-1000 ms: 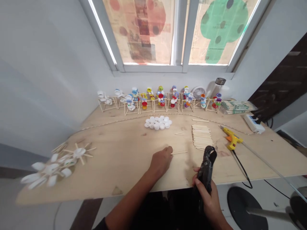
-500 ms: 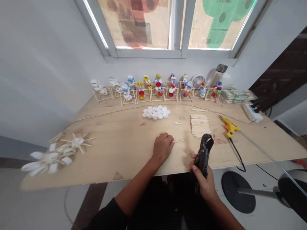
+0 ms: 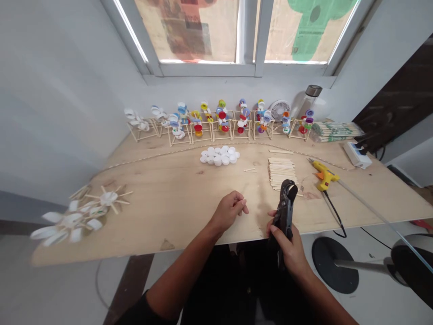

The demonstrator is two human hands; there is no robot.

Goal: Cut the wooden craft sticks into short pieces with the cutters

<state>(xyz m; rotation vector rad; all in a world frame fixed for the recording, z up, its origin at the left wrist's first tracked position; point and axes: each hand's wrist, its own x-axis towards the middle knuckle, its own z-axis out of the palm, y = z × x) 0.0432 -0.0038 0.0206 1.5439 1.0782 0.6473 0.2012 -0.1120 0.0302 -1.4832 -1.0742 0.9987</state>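
Note:
My right hand [image 3: 292,250] is wrapped round a black hand cutter [image 3: 286,207] with a hooked jaw, held upright over the table's front edge. To its left, my left hand [image 3: 230,211] is above the tabletop with its fingers curled and the thumb and fingertips pinched together. What lies in that pinch, if anything, is too small to make out. Beyond the cutter is a neat stack of thin wooden sticks [image 3: 281,172]. A few short stick pieces [image 3: 251,170] lie left of the stack. Farther back is a cluster of white bottle caps [image 3: 218,155].
A yellow glue gun [image 3: 324,175] lies at right, its cord over the edge. Stick frames with coloured caps [image 3: 221,124] line the wall. At left are white-cap wheels [image 3: 71,221] and a spoked one [image 3: 108,198]. Behind stand a small fan [image 3: 280,110], a bottle [image 3: 308,101] and a power strip [image 3: 357,155].
The thin sticks that stuck out rightward from my left hand no longer show there. That hand has turned, its fingers curling inward. My right hand still grips the cutter; the view has tilted down.

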